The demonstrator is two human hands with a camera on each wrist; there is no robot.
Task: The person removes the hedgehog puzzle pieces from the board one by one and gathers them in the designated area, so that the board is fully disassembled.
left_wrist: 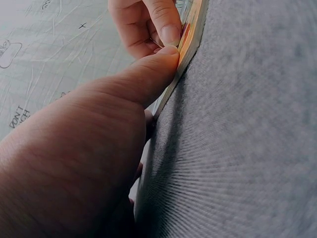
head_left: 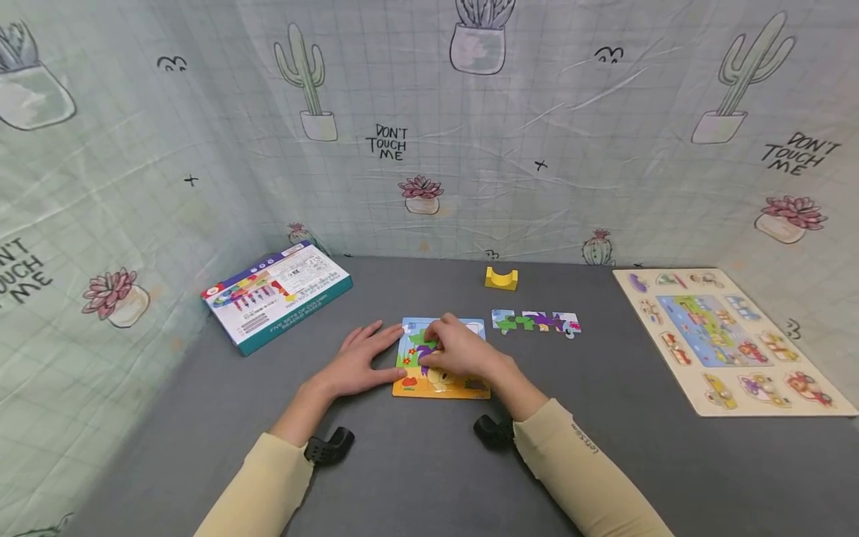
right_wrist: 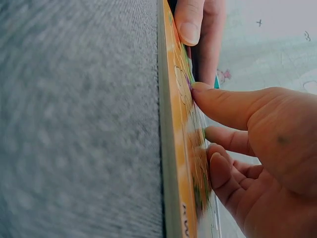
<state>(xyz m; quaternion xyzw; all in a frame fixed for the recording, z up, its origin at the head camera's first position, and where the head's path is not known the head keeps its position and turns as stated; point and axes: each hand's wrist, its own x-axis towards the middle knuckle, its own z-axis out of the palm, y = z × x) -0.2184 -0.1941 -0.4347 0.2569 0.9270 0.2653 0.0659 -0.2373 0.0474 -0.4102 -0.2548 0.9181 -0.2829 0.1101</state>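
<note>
Head view: the puzzle (head_left: 429, 391) lay flat on the bench (head_left: 416, 477), between both hands. From its middle, the left hand (head_left: 362, 363) came in at 9 o'clock, fingers straight and spread, its thumb on the near-left edge. The right hand (head_left: 463, 349) reached over from 4 o'clock, fingers bent, tips down on the picture. A row of pieces (head_left: 546, 321) lay between 2 and 3 o'clock, a yellow block (head_left: 501, 281) near 1, a box (head_left: 288, 287) between 9 and 10, and a wooden board (head_left: 696, 395) well off at 3. The puzzle looked paler toward its 1 or 2 o'clock corner, perhaps unfilled there. With the right hand covering the work, a tab could well be misjudged and forced in askew.

Left wrist view: the left thumb touched the puzzle's edge near 12 o'clock, the right hand's tips close beside it. Since that thumb only steadied the edge, a hard sideways push would probably slide the puzzle across the bench.

Right wrist view: the puzzle ran from 12 to 6 o'clock, with the right thumb and forefinger touching its face, apart. Whether they pinched a piece I could not tell. Uneven pressure there might lift a neighbouring piece.
</note>
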